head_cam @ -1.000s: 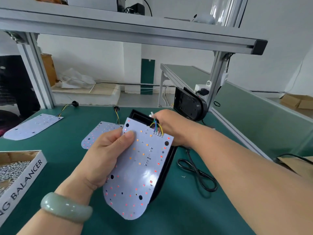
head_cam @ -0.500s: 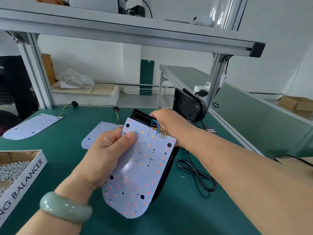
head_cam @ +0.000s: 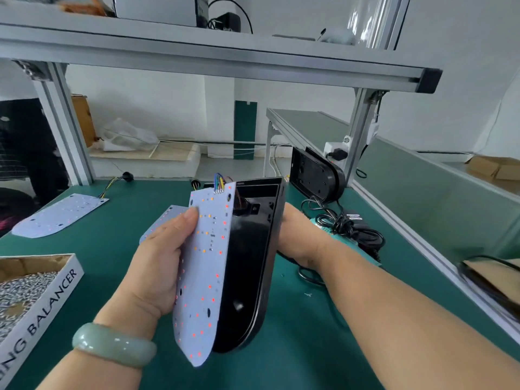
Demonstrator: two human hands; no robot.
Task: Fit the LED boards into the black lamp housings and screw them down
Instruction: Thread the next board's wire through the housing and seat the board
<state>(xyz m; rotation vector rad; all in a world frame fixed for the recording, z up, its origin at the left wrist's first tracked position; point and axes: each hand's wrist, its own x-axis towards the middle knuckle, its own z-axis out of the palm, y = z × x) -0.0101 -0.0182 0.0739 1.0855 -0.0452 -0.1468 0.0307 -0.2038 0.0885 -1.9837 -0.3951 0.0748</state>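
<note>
My left hand point(head_cam: 157, 260) grips a white LED board point(head_cam: 205, 266) by its left edge, thumb on its face, holding it tilted up like an open lid. Coloured wires point(head_cam: 219, 181) run from its top edge into the black lamp housing point(head_cam: 250, 257). My right hand point(head_cam: 295, 235) holds the housing from behind its right side, raised off the green mat with its hollow inside showing. Another LED board point(head_cam: 60, 213) lies flat at the far left. A third board point(head_cam: 166, 220) lies partly hidden behind my left hand. A second black housing point(head_cam: 315, 175) leans against the frame post.
A cardboard box of screws point(head_cam: 25, 288) marked "BALANCER" sits at the left edge. Coiled black cables point(head_cam: 349, 226) lie on the mat to the right of my right hand. An aluminium frame point(head_cam: 213, 54) spans overhead, with a conveyor point(head_cam: 422, 175) on the right.
The board swung up off the housing and now stands open to its left. My right hand left the wires at the top and moved behind the housing, which is lifted and tilted upright.
</note>
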